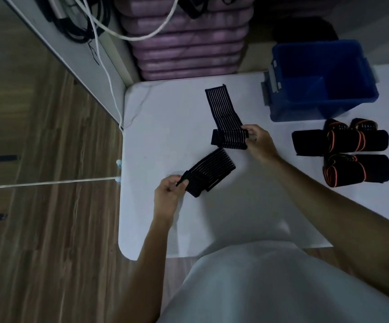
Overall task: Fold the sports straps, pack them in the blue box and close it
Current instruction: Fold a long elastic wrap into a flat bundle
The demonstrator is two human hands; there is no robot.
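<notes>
The left hand [167, 197] had its fingers [181, 183] pinched tight on the near end of one striped strap [208, 174], which ran off to the far right across the white worktop [160, 127]. The right hand [260, 142] clamped its fingers [250, 131] on the folded edge of a second striped strap [225, 117], its loose length stretching far-left. The blue box [324, 82] stood open at the far right, with rolled orange-trimmed straps [349, 152] just near of it.
</notes>
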